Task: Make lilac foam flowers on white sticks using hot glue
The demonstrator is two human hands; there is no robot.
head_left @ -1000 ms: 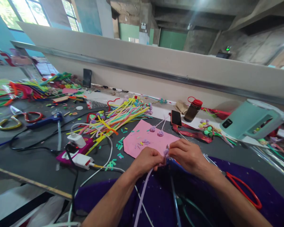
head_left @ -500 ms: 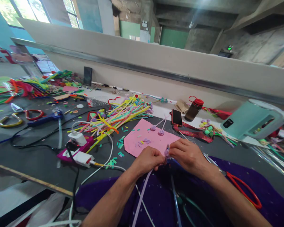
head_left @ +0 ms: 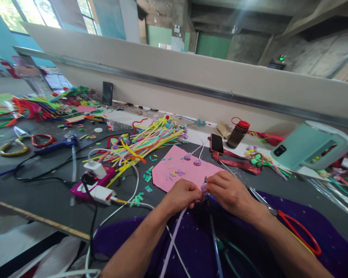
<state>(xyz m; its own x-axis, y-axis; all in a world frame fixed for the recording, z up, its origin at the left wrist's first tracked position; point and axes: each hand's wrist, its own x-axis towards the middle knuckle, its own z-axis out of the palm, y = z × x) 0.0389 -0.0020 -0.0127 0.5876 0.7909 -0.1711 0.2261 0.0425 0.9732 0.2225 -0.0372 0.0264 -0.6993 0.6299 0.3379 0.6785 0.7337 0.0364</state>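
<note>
My left hand (head_left: 184,196) is closed, thumb and fingers pinching a lilac pipe cleaner (head_left: 174,239) whose long end hangs toward my lap. At its tip is a small purple flower (head_left: 203,188), between both hands. My right hand (head_left: 227,189) has its fingertips pressed on the flower's right side; they partly hide it. Just behind the hands lies a pink sheet (head_left: 162,172) bearing small purple and yellow strips (head_left: 176,174). Two finished-looking purple flowers (head_left: 197,162) with pale stems rest on its far edge.
Red-handled scissors (head_left: 300,229) lie beside my right forearm. To the left are a power strip (head_left: 107,175) with cables, a blue glue gun (head_left: 56,146) and a pile of colourful pipe cleaners (head_left: 150,141). A phone (head_left: 217,144), bottle (head_left: 238,134) and mint kettle (head_left: 310,146) stand at the back right.
My right hand has shifted very slightly at the flower. My left hand keeps its pinch in the same place, and the other things have not moved.
</note>
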